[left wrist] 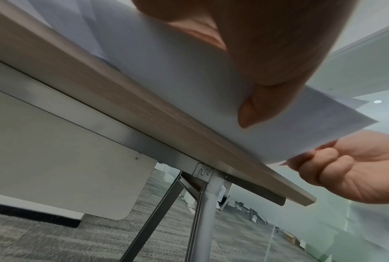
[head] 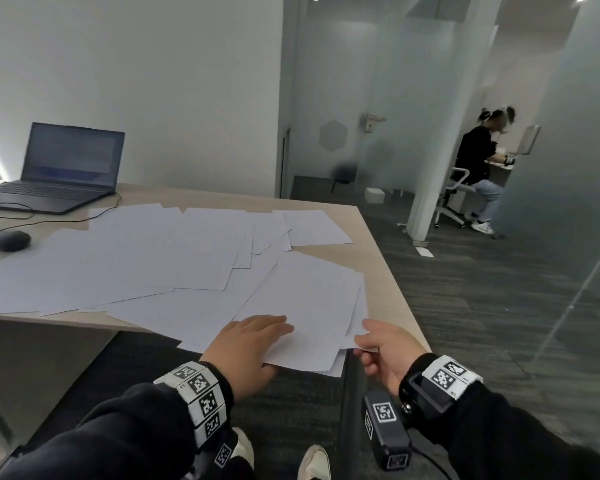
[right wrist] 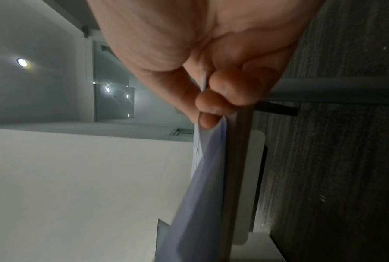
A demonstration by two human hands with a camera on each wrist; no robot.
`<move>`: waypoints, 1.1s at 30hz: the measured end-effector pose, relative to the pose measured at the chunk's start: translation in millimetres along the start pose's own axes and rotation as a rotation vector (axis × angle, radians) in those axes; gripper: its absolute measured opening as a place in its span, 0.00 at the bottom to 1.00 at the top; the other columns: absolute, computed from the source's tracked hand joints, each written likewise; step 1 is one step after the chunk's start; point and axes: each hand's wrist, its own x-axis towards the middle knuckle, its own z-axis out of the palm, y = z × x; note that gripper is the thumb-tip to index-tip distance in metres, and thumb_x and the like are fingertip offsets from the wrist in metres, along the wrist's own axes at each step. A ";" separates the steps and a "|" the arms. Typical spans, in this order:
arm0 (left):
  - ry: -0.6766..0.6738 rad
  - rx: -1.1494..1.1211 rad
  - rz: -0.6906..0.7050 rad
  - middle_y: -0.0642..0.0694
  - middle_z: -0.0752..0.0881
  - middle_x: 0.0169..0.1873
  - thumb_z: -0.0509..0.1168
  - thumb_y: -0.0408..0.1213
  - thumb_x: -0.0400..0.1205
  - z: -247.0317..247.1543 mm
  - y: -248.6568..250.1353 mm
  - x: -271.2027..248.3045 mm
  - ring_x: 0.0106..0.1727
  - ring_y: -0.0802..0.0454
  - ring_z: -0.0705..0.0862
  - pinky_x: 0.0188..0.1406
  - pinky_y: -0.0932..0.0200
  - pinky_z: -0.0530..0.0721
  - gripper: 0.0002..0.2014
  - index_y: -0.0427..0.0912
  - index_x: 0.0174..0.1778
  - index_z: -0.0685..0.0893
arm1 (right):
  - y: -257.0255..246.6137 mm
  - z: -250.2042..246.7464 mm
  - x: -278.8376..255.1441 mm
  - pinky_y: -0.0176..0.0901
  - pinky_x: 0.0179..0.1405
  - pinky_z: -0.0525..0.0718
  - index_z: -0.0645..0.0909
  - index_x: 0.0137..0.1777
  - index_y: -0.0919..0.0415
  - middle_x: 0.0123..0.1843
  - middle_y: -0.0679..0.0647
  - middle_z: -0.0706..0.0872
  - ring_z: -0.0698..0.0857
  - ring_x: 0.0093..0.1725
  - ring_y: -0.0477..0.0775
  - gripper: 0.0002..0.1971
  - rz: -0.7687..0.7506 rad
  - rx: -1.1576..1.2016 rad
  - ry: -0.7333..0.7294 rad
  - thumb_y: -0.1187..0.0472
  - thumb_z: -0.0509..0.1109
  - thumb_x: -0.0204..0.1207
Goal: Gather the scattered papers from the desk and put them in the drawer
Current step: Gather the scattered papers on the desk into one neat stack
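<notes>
Your light wood-topped desk (head: 378,237) carries a wide scatter of plain white paper sheets (head: 146,258), fanned from the black open laptop (head: 63,168) and dark oval mouse (head: 6,240) at your far left across to the near right corner. No drawer is identifiable in any view; the pale panel under the desktop (left wrist: 61,159) may belong to one, but you cannot tell.

The move turns on the small overlapping bundle of white sheets at the near right corner (head: 305,306). It overhangs the desk's front edge toward you, its long axis running away from you and slightly rightward. Both hands sit at its near end, your left hand (head: 246,344) on its left corner, your right hand (head: 385,351) on its right corner, so neither is clearly nearer; the rest of the scatter lies to your left, closer to the left hand.

From the head view, your left fingers lie flat and together on top of the bundle. The left wrist view adds what the head view hides: the thumb (left wrist: 256,109) pressing the sheets' underside below the desk edge. The right wrist view shows your right fingertips (right wrist: 213,106) curled, pinching a thin paper edge.
</notes>
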 end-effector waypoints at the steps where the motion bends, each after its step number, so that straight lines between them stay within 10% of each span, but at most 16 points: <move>1: -0.003 0.007 -0.005 0.64 0.64 0.82 0.60 0.43 0.75 0.0 1.1 1.1 0.83 0.57 0.62 0.82 0.52 0.58 0.34 0.64 0.80 0.64 | 2.7 1.1 -4.0 0.34 0.14 0.68 0.65 0.81 0.60 0.32 0.61 0.81 0.74 0.21 0.48 0.31 0.003 -0.003 -0.046 0.75 0.65 0.78; 9: -0.025 0.092 -0.013 0.62 0.68 0.81 0.56 0.41 0.82 5.3 3.9 6.3 0.81 0.56 0.65 0.80 0.51 0.62 0.29 0.63 0.80 0.66 | 2.1 -6.7 -20.8 0.34 0.17 0.66 0.78 0.66 0.55 0.29 0.60 0.84 0.76 0.20 0.52 0.15 -0.012 -0.085 -0.185 0.54 0.65 0.82; 12: -0.012 0.075 -0.019 0.63 0.70 0.80 0.55 0.41 0.83 5.6 2.1 4.6 0.80 0.56 0.67 0.79 0.50 0.64 0.27 0.64 0.80 0.66 | 2.1 -16.7 -10.2 0.36 0.20 0.71 0.78 0.56 0.60 0.26 0.57 0.84 0.80 0.21 0.54 0.23 -0.008 -0.233 0.038 0.39 0.63 0.79; 15: 0.015 0.062 0.052 0.63 0.74 0.77 0.55 0.41 0.83 8.1 3.1 0.4 0.78 0.55 0.71 0.76 0.50 0.68 0.26 0.65 0.78 0.69 | 4.2 -15.8 -7.8 0.41 0.25 0.82 0.83 0.54 0.63 0.36 0.60 0.92 0.89 0.30 0.58 0.35 0.132 -0.287 -0.043 0.28 0.59 0.74; 20: -0.048 0.038 0.209 0.61 0.79 0.74 0.55 0.40 0.79 18.3 10.4 -6.8 0.75 0.53 0.76 0.70 0.48 0.74 0.28 0.65 0.75 0.72 | 7.2 -8.4 6.8 0.70 0.62 0.83 0.85 0.57 0.64 0.56 0.66 0.91 0.89 0.56 0.70 0.16 0.136 0.110 -0.031 0.52 0.73 0.77; 26: -0.078 0.076 0.146 0.64 0.60 0.84 0.43 0.77 0.75 7.0 9.3 -12.2 0.84 0.60 0.57 0.82 0.48 0.57 0.39 0.66 0.82 0.59 | 2.7 -27.4 17.4 0.71 0.66 0.80 0.85 0.52 0.70 0.54 0.68 0.90 0.87 0.58 0.71 0.13 0.002 -0.240 0.099 0.66 0.74 0.69; 30: -0.029 0.037 -0.120 0.60 0.51 0.86 0.34 0.79 0.73 1.9 -6.2 -2.4 0.86 0.57 0.49 0.83 0.42 0.50 0.43 0.65 0.84 0.52 | -7.1 -37.0 12.4 0.56 0.55 0.85 0.81 0.44 0.56 0.49 0.59 0.85 0.84 0.53 0.61 0.05 -0.001 -0.312 0.145 0.65 0.73 0.72; 33: -0.055 0.062 -0.256 0.56 0.53 0.87 0.36 0.78 0.74 6.6 -16.7 3.0 0.87 0.55 0.50 0.83 0.42 0.50 0.44 0.61 0.85 0.51 | -7.0 -38.7 15.1 0.62 0.61 0.84 0.85 0.49 0.64 0.51 0.63 0.89 0.87 0.55 0.65 0.16 -0.012 -0.320 0.151 0.61 0.77 0.60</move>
